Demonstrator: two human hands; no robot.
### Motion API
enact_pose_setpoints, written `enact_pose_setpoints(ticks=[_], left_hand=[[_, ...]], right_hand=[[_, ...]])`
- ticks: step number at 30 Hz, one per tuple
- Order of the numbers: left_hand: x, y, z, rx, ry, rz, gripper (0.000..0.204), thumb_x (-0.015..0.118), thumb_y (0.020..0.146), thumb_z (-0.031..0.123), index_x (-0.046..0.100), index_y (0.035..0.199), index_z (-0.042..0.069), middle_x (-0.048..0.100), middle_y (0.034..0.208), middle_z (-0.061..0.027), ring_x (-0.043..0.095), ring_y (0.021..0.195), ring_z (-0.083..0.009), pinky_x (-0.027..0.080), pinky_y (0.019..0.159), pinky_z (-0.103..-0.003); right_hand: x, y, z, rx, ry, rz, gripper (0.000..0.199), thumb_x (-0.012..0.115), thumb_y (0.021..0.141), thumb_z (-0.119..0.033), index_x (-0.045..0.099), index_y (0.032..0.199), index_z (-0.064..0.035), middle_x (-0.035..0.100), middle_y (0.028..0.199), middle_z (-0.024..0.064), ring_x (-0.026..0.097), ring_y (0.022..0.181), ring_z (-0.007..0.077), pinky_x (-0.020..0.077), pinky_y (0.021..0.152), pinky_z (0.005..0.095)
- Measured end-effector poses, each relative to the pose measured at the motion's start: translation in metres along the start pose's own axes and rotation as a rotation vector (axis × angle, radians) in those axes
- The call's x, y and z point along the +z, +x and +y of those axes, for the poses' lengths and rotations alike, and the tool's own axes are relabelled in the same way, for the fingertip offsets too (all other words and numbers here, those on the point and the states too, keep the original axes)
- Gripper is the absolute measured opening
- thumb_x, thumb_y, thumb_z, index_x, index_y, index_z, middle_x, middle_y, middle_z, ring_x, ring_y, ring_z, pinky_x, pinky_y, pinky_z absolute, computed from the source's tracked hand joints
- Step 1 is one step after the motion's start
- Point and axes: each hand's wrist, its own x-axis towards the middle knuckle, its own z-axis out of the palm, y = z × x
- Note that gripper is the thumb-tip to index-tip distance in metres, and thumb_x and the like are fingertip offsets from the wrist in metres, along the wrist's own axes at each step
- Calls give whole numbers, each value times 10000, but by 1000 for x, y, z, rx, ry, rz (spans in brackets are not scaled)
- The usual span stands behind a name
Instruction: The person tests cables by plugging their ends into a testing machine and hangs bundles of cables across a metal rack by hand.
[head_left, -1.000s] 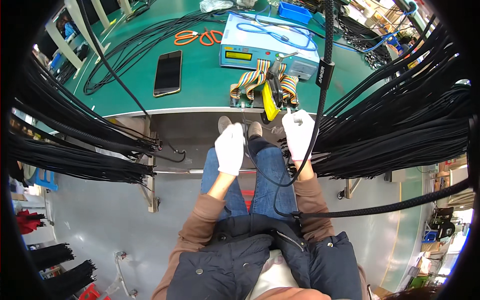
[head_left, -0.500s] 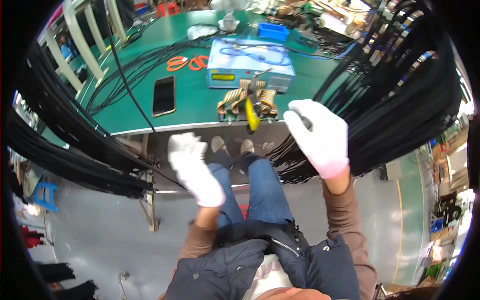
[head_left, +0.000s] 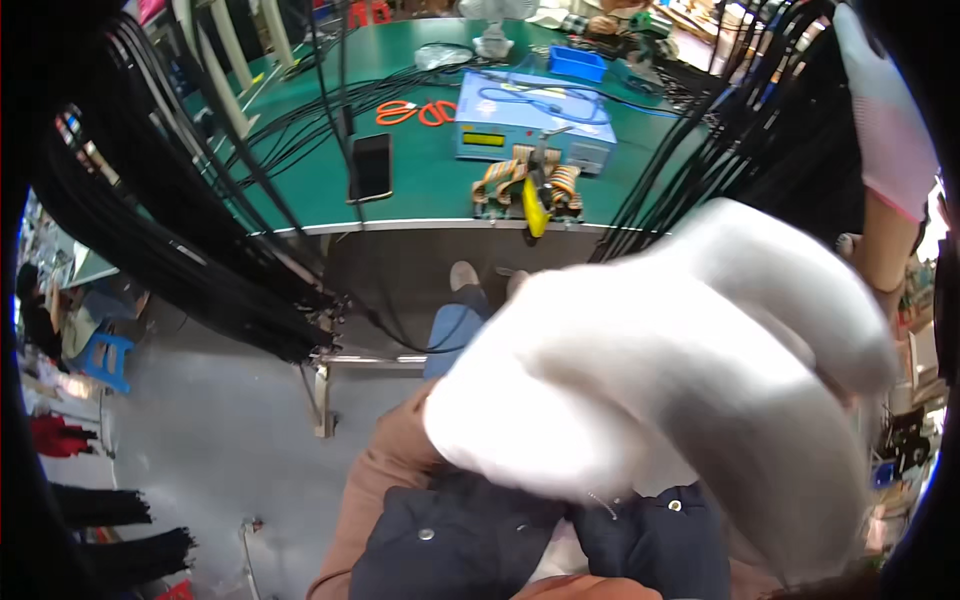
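My left hand (head_left: 620, 370) wears a white glove and looms large and blurred close to the camera. Its thumb and fingers curve apart toward the right, and no object shows between them. At the upper right rim, my right hand (head_left: 880, 110), also gloved, is raised beside a thick bundle of hanging black cables (head_left: 790, 160). The picture edge and the dark rim hide its fingertips. On the bench's front edge sits a yellow-handled clamp (head_left: 536, 205) on a fixture with striped ribbon cables (head_left: 565, 180).
A light-blue instrument box (head_left: 540, 115), orange-handled scissors (head_left: 415, 112), a phone (head_left: 371, 167) and a blue tray (head_left: 577, 64) lie on the green bench (head_left: 430, 190). More black cables (head_left: 180, 240) hang at the left. A blue stool (head_left: 105, 358) stands on the floor.
My left hand has risen and swung right, close to the camera. My right hand has moved up and right to the cables. The view has shifted slightly.
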Motion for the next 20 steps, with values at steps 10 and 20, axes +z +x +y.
enact_pose_setpoints(ticks=[10,20], left_hand=[[108,-11,-80,-150,-313,-584,281,549,970,65,573,1229,-41,588,1308,-168,593,1158,-300,441,1060,-394],[-109,-90,-35,-279,1414,998,339,555,836,59,580,1171,12,656,1072,-122,629,984,-258,399,1019,-317]], right_hand=[[54,0,149,319,552,160,376,632,894,-156,614,1241,-15,663,1098,79,633,961,174,466,861,259],[167,-172,102,793,1447,-776,441,591,812,-19,552,1242,66,685,951,146,622,771,197,491,766,271]])
